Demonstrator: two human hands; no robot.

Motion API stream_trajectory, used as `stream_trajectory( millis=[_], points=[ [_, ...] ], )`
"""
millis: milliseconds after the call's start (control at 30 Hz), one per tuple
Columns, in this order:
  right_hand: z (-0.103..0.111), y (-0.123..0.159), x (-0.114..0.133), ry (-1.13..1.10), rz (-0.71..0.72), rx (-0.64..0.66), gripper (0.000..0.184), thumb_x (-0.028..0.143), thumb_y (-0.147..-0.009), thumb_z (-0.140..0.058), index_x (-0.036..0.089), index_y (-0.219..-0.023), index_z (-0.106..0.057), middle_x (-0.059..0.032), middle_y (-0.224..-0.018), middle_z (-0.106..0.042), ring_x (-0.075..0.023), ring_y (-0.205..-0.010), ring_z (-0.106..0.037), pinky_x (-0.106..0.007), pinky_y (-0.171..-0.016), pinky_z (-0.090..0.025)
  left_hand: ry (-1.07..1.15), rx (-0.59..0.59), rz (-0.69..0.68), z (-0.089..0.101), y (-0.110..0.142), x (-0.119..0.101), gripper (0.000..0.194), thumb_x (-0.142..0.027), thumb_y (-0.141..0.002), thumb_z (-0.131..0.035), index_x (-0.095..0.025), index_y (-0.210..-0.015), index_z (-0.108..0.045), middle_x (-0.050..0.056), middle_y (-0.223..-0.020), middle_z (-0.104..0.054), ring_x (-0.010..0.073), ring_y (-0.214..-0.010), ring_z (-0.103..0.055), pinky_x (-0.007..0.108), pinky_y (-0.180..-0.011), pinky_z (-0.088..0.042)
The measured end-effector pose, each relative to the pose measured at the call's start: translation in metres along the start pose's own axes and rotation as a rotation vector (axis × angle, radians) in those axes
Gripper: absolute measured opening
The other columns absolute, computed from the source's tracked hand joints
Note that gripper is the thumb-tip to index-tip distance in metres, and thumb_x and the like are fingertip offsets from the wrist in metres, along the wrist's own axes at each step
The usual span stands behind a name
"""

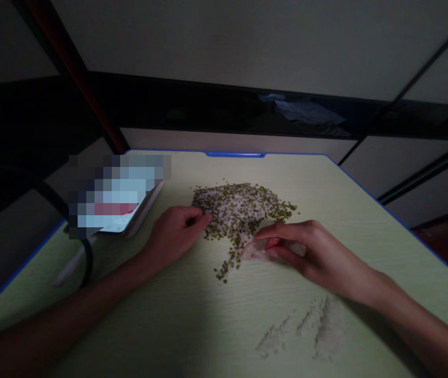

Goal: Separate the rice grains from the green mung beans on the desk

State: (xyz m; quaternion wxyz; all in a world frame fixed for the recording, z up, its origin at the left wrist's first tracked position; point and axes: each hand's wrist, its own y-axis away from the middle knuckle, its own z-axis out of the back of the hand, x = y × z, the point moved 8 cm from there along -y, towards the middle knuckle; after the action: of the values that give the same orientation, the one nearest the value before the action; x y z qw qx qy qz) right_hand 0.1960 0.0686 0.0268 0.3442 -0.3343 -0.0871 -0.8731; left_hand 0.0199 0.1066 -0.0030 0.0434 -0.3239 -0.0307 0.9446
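1. While the left forearm was slanted up from the lower left corner, the left hand (174, 231) was laid at the near left edge of the bean pile (239, 202); the right hand (310, 252) was reached in from the lower right, its wrist bent and its fingers pointed leftward.
2. On the left hand, the fingers were curled and the thumb was brought together with the forefinger, its tip set against the beans; whether anything was pinched there cannot be told. On the right hand, forefinger and thumb were held apart, and a clear plastic piece (253, 249) with pink marks was met at their tips; whether it was gripped cannot be told.
3. Two hands, one pile, one plastic piece and one screen device (119, 199), beyond and left of the left hand, were counted. Three pale streaks (273, 336) were seen on the table (168, 325), nearer than the right hand. The green beans were too many to be counted.
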Motion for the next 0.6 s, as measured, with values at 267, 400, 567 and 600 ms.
stream_trajectory(
  millis=[267, 400, 567, 600],
  points=[
    [0.0005, 0.0, 0.0041, -0.015, 0.038, -0.003, 0.027, 0.008, -0.079, -0.049, 0.023, -0.099, -0.061, 0.0015, -0.087, -0.066, -0.0104, -0.071, -0.059, -0.021, -0.061, -0.044, 0.007, 0.01, 0.025, -0.0002, 0.0004, 0.0, 0.036, -0.038, -0.072, -0.041, -0.019, -0.044, -0.03, -0.006, -0.044, -0.027, 0.0075, -0.046, -0.031, 0.022, -0.046, -0.02],
    [-0.0017, 0.0004, 0.0063, -0.03, 0.046, 0.025, 0.027, 0.004, -0.078, -0.048, 0.022, -0.093, -0.062, 0.002, -0.086, -0.066, -0.0103, -0.073, -0.059, -0.02, -0.063, -0.044, 0.007, 0.008, 0.024, 0.0003, 0.0008, -0.0003, 0.036, -0.039, -0.072, -0.041, -0.018, -0.044, -0.03, -0.006, -0.044, -0.028, 0.0077, -0.047, -0.031, 0.022, -0.046, -0.02],
    [-0.0011, 0.0006, 0.0069, -0.032, 0.045, 0.016, 0.027, 0.005, -0.078, -0.049, 0.021, -0.095, -0.062, 0.0024, -0.084, -0.066, -0.0101, -0.073, -0.06, -0.02, -0.064, -0.044, 0.004, 0.014, 0.019, -0.0001, 0.0008, -0.0005, 0.036, -0.038, -0.072, -0.041, -0.018, -0.044, -0.03, -0.006, -0.043, -0.026, 0.0075, -0.045, -0.03, 0.022, -0.045, -0.02],
    [-0.0016, 0.0005, 0.0076, -0.031, 0.054, 0.021, 0.029, 0.005, -0.078, -0.049, 0.022, -0.096, -0.062, 0.0027, -0.082, -0.066, -0.0101, -0.073, -0.06, -0.02, -0.064, -0.044, 0.002, 0.015, 0.021, -0.0001, 0.0009, -0.0001, 0.036, -0.038, -0.072, -0.041, -0.019, -0.044, -0.03, -0.006, -0.044, -0.026, 0.0075, -0.045, -0.03, 0.022, -0.045, -0.02]
  ],
)
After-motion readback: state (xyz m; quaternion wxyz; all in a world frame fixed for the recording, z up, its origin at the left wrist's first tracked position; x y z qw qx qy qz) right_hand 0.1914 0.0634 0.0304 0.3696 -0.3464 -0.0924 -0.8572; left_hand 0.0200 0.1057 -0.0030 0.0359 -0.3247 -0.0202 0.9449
